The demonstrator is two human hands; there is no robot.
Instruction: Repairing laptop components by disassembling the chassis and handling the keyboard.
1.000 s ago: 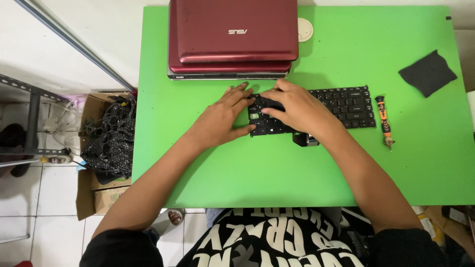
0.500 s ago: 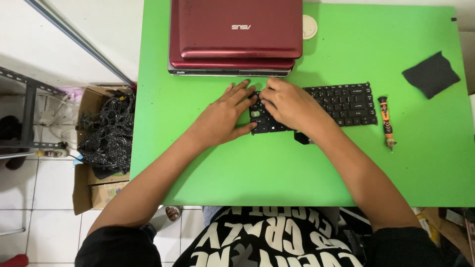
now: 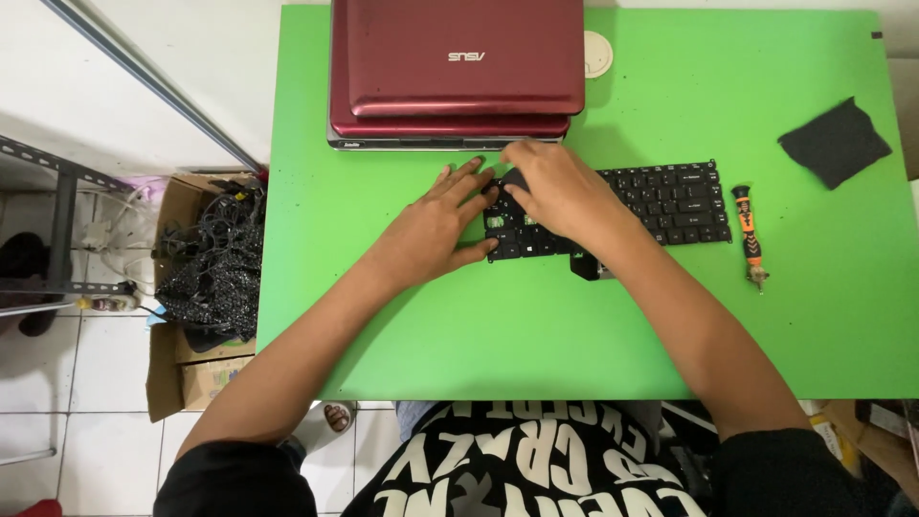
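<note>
Presently, two bare hands work at one loose black laptop keyboard (image 3: 661, 203) lying flat on a green table (image 3: 593, 335). One left hand (image 3: 436, 225) rests palm down with fingers spread and extended, its fingertips touching the keyboard's left end and its thumb lying along the near edge; it grips nothing. One right hand (image 3: 560, 191) lies over the left portion of the keyboard, fingers curled downward onto the keys just beside the left fingertips; whether it pinches anything beneath cannot be told, since the fingers hide the contact. The keyboard extends to the right from beneath the right hand, with gaps where green shows through the key rows between the two hands. One small dark piece (image 3: 586, 266) lies against the keyboard's near edge, partly under the right forearm. Beyond both hands sit two closed laptops in one stack, a red one (image 3: 458, 57) on top of a second (image 3: 445, 134). One round white disc (image 3: 597, 53) lies beyond the right hand, just beside the stack. One orange-and-black screwdriver (image 3: 749, 230) lies right of the keyboard, near but apart. One black cloth (image 3: 835, 141) lies further right, well apart. One cardboard box (image 3: 206, 287) of tangled black cables stands on the floor left of the left hand.
</note>
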